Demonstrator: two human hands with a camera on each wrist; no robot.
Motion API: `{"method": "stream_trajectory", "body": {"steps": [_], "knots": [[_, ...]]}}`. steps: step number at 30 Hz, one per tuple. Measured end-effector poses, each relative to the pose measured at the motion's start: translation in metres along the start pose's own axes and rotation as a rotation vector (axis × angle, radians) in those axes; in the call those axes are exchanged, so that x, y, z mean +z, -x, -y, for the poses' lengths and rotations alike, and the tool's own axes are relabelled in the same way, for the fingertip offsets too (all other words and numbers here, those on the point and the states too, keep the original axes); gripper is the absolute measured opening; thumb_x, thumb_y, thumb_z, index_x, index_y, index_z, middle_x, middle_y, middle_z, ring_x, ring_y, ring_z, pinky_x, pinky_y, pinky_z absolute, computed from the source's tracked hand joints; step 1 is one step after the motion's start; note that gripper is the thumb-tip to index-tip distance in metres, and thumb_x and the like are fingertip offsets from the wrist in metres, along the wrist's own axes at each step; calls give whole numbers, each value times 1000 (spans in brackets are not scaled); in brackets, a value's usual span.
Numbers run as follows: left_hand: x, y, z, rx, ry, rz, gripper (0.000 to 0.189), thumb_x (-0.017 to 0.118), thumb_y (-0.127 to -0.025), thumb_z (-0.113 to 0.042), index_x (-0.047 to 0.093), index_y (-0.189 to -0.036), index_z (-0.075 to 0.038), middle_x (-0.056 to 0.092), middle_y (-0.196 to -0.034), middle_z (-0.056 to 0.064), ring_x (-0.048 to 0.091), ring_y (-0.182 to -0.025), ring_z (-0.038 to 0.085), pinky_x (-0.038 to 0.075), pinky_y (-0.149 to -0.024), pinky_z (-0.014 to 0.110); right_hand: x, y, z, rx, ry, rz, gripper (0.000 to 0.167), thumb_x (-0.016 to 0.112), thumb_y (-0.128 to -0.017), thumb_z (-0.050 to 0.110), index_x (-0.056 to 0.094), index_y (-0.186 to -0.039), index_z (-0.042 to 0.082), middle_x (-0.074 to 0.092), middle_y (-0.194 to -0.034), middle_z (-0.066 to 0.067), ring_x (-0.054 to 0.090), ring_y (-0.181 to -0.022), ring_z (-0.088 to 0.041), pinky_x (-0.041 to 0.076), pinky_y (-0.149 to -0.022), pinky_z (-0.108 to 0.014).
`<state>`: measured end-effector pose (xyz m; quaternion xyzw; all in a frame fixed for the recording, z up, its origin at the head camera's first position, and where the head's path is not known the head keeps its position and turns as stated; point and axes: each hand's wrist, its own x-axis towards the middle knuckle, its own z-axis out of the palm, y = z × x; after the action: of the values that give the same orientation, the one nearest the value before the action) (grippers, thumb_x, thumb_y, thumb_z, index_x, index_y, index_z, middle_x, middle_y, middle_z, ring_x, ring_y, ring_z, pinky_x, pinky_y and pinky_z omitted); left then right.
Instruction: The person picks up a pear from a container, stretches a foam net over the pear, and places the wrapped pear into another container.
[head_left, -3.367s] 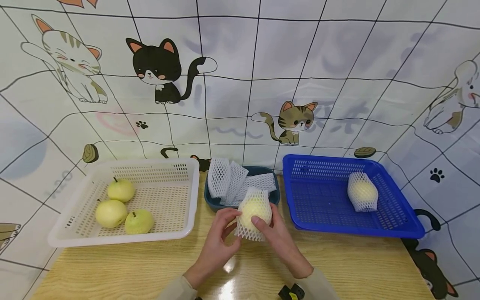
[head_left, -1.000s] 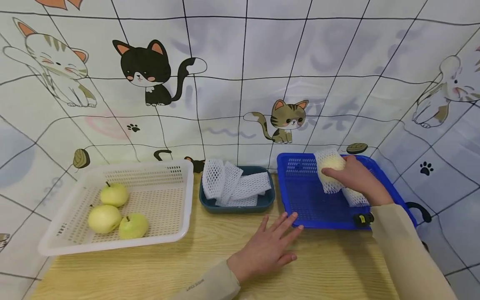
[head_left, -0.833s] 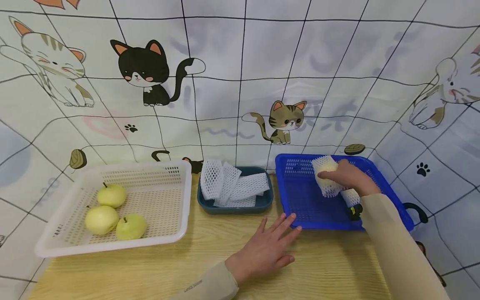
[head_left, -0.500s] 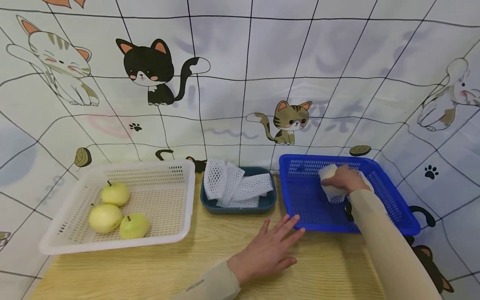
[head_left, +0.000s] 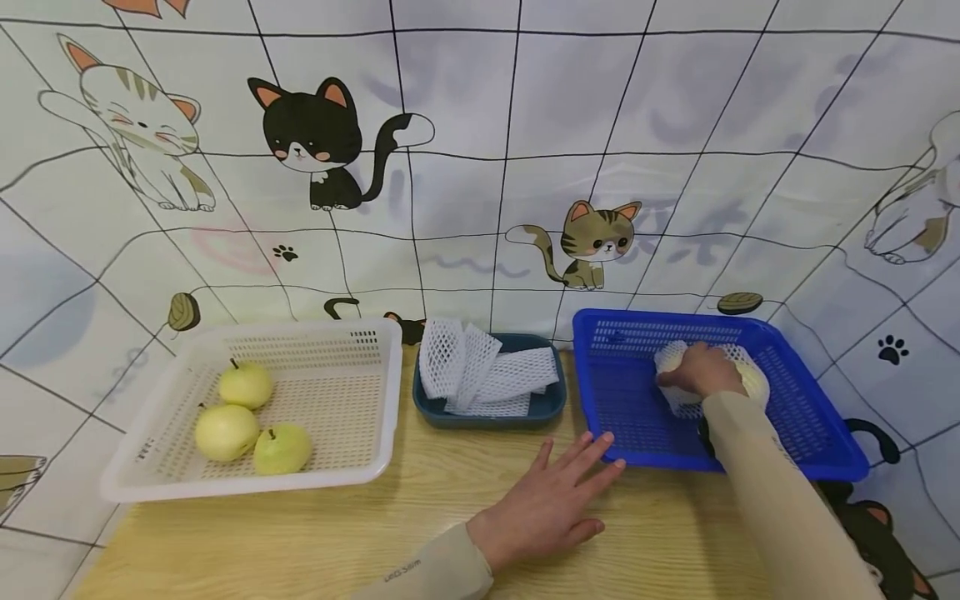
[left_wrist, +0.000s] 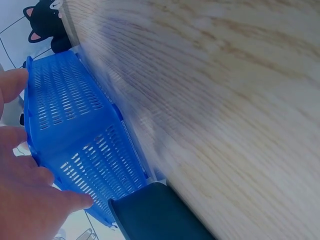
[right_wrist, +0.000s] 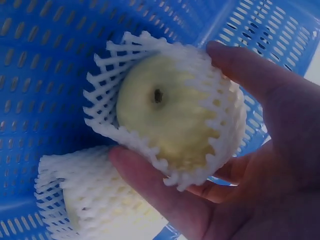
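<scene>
Right hand [head_left: 703, 372] grips a netted fruit [right_wrist: 175, 112] inside the blue basket [head_left: 618, 429]
Its thumb and fingers curl round the netting [right_wrist: 227, 105] beside a second netted fruit [right_wrist: 117, 202]; the left hand [head_left: 542, 510], fingers spread, holds nothing over the tabletop [head_left: 300, 537] near the blue basket; three bare fruits [head_left: 226, 432] sit in the white basket [head_left: 345, 417]

My right hand [head_left: 702, 371] is curled in a grip, its thumb [right_wrist: 255, 70] opposite its fingers [right_wrist: 155, 185], my right forearm [head_left: 787, 500] stretched out behind them. My left hand [head_left: 543, 507] is left of those fingers and nearer my body, palm down, fingers straight and fanned apart, thumb angled out, my left forearm [head_left: 431, 571] behind.
</scene>
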<state>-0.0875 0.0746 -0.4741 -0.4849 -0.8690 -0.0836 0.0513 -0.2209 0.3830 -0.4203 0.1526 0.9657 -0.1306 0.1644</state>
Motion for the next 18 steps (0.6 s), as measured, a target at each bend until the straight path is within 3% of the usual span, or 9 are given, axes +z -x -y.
{"method": "stream_trajectory", "body": {"steps": [8,18], "knots": [[0,-1,-2,4,-5,-11,77,58,-103,-53,27,-165,-21,5,-174,6,13,-158,25,35,-115,59,-2,4,0,16,74,-10,103,73,-91,45,24,-142,-30,27,-139,-57,39,-125,-69,45,-94,-73],[-1,0,-3,-13,32,-1,76,58,-103,-52,26,-166,-23,5,-174,7,10,-158,25,34,-117,57,-31,26,-2,-115,78,69,105,64,-94,57,25,-147,-25,28,-145,-52,34,-129,-70,36,-96,-81]]}}
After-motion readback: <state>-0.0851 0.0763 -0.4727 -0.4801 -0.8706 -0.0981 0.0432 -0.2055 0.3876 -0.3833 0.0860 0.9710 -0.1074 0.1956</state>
